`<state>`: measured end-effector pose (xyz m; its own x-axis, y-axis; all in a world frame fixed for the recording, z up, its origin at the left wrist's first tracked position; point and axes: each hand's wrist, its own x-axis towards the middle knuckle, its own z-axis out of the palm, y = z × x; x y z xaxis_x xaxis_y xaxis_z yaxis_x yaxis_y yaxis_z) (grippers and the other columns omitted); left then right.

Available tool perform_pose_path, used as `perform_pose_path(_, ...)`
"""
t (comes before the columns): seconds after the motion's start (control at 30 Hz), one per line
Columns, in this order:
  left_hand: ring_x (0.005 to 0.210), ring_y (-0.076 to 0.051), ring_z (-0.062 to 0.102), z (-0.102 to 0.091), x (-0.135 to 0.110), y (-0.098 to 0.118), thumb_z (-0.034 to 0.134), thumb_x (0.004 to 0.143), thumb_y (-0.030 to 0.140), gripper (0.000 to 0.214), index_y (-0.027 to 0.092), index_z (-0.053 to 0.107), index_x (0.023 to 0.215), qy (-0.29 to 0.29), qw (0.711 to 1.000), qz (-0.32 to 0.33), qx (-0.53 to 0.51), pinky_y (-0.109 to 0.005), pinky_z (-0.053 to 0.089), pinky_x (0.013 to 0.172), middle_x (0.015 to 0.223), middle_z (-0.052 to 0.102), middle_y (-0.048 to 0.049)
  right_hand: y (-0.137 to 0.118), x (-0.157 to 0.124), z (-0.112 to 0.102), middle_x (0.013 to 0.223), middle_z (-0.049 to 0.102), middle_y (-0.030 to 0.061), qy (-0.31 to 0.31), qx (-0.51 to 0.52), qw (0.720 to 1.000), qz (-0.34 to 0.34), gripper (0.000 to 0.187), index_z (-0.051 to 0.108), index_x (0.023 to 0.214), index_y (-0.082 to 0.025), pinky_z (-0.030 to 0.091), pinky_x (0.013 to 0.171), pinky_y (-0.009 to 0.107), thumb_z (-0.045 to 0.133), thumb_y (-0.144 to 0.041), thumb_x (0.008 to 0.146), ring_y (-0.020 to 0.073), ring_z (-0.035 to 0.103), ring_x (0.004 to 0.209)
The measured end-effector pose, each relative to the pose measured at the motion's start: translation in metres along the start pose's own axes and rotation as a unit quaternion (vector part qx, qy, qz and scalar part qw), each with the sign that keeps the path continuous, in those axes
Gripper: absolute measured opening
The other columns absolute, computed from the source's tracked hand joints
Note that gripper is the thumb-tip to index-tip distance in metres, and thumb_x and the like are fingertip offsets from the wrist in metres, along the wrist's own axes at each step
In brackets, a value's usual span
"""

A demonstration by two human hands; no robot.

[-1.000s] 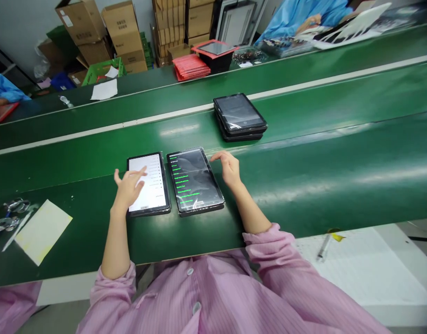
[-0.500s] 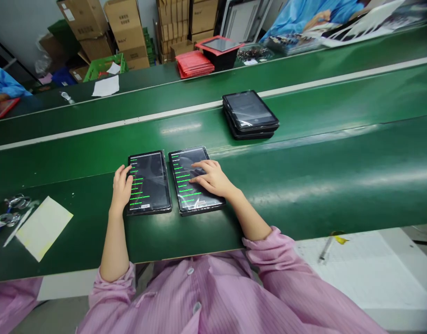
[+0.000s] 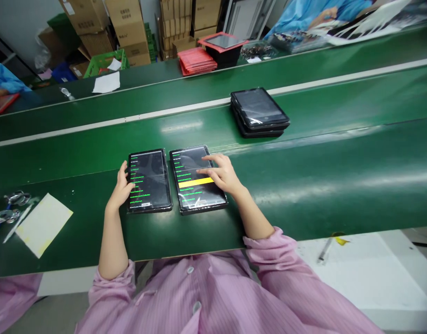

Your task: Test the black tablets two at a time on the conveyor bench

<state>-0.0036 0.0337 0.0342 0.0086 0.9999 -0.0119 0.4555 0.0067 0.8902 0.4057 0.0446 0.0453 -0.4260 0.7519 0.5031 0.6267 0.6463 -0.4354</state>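
Note:
Two black tablets lie side by side on the green belt, each showing a list of green text lines. At the left edge of the left tablet (image 3: 151,178) rests my left hand (image 3: 121,189), its fingers apart and the thumb over the screen's edge. Over the right tablet (image 3: 192,197) is my right hand (image 3: 223,172), open, with fingers stretched across the screen. A yellow bar now crosses one line of that tablet's list. Whether the right fingertips touch the glass I cannot tell.
A stack of tablets (image 3: 260,111) sits farther back on the green belt (image 3: 339,171). To the left lie a pale sheet (image 3: 44,226), a white pen (image 3: 18,223) and clear-and-metal items (image 3: 6,215). Across the belt are red pouches (image 3: 197,61) and a co-worker's blue sleeve (image 3: 300,18).
A yellow bar has appeared on the right tablet's list. My right hand has shifted slightly up and right; my left hand has slid a little outward along its tablet's edge.

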Motion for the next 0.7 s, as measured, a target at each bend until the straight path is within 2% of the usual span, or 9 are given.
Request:
perform_pose_path(0.13, 0.145, -0.036, 0.034, -0.006, 0.003, -0.008, 0.064, 0.084, 0.032, 0.087, 0.035, 0.016, 0.157, 0.004, 1.0, 0.002, -0.017, -0.057, 0.03, 0.117, 0.165, 0.013, -0.0111, 0.005, -0.003, 0.002, 0.124, 0.061, 0.0068, 0.032, -0.006, 0.999, 0.013, 0.046, 0.079, 0.107, -0.033, 0.035, 0.098, 0.05, 0.033, -0.04, 0.103, 0.0292, 0.052, 0.111)
perform_pose_path(0.2, 0.139, -0.034, 0.044, -0.009, 0.005, -0.012, 0.056, 0.091, 0.046, 0.077, 0.035, 0.016, 0.157, 0.034, 0.998, -0.008, -0.057, -0.057, 0.036, 0.113, 0.163, 0.022, -0.0139, 0.006, -0.002, 0.004, 0.122, 0.062, 0.0076, 0.033, -0.009, 0.999, 0.009, 0.049, 0.078, 0.108, -0.031, 0.035, 0.097, 0.05, 0.031, -0.043, 0.104, 0.0289, 0.053, 0.11)
perform_pose_path(0.27, 0.133, -0.033, 0.052, -0.012, 0.007, -0.015, 0.049, 0.095, 0.055, 0.067, 0.032, 0.026, 0.154, 0.063, 0.995, -0.013, -0.071, -0.056, 0.04, 0.11, 0.157, 0.034, -0.0153, 0.005, -0.002, 0.005, 0.12, 0.063, 0.0083, 0.018, -0.016, 1.0, 0.011, 0.051, 0.077, 0.109, -0.03, 0.035, 0.097, 0.05, 0.029, -0.045, 0.104, 0.0286, 0.053, 0.109)
perform_pose_path(0.37, 0.128, -0.031, 0.056, -0.01, 0.009, -0.018, 0.047, 0.096, 0.054, 0.057, 0.028, 0.041, 0.146, 0.084, 0.995, -0.023, -0.051, -0.053, 0.043, 0.108, 0.151, 0.045, -0.015, 0.003, 0.0, 0.006, 0.123, 0.062, 0.0095, -0.022, -0.035, 0.999, 0.018, 0.052, 0.076, 0.112, -0.028, 0.034, 0.099, 0.05, 0.028, -0.048, 0.104, 0.0289, 0.052, 0.112)
perform_pose_path(0.47, 0.126, -0.029, 0.058, -0.006, 0.009, -0.014, 0.049, 0.096, 0.045, 0.052, 0.026, 0.045, 0.144, 0.088, 0.996, -0.022, -0.011, -0.048, 0.046, 0.106, 0.148, 0.05, -0.0136, 0.001, 0.001, 0.008, 0.13, 0.057, 0.0113, -0.058, -0.055, 0.997, 0.02, 0.052, 0.075, 0.114, -0.028, 0.032, 0.101, 0.051, 0.029, -0.05, 0.104, 0.031, 0.049, 0.118)
perform_pose_path(0.57, 0.127, -0.026, 0.057, -0.004, 0.007, -0.005, 0.043, 0.098, 0.04, 0.045, 0.023, 0.052, 0.138, 0.129, 0.987, 0.046, 0.089, -0.044, 0.044, 0.108, 0.142, 0.056, -0.0118, 0.001, 0.001, 0.01, 0.137, 0.052, 0.0124, -0.073, -0.07, 0.995, 0.016, 0.051, 0.075, 0.117, -0.031, 0.03, 0.103, 0.053, 0.031, -0.053, 0.103, 0.0333, 0.043, 0.124)
perform_pose_path(0.63, 0.127, -0.026, 0.056, -0.005, 0.004, 0.003, 0.038, 0.1, 0.038, 0.041, 0.021, 0.06, 0.13, 0.154, 0.965, 0.119, 0.177, -0.044, 0.041, 0.111, 0.134, 0.062, -0.0103, 0.002, 0.002, 0.011, 0.139, 0.05, 0.0128, -0.075, -0.074, 0.994, 0.013, 0.05, 0.075, 0.118, -0.032, 0.029, 0.104, 0.055, 0.033, -0.054, 0.102, 0.0346, 0.041, 0.127)
perform_pose_path(0.7, 0.121, -0.027, 0.059, -0.007, -0.002, 0.007, 0.035, 0.1, 0.038, 0.04, 0.022, 0.067, 0.12, 0.147, 0.945, 0.177, 0.233, -0.045, 0.043, 0.108, 0.123, 0.069, -0.0088, 0.0, 0.002, 0.01, 0.141, 0.049, 0.0128, -0.083, -0.077, 0.994, 0.011, 0.047, 0.074, 0.119, -0.033, 0.027, 0.105, 0.056, 0.037, -0.056, 0.101, 0.0354, 0.04, 0.127)
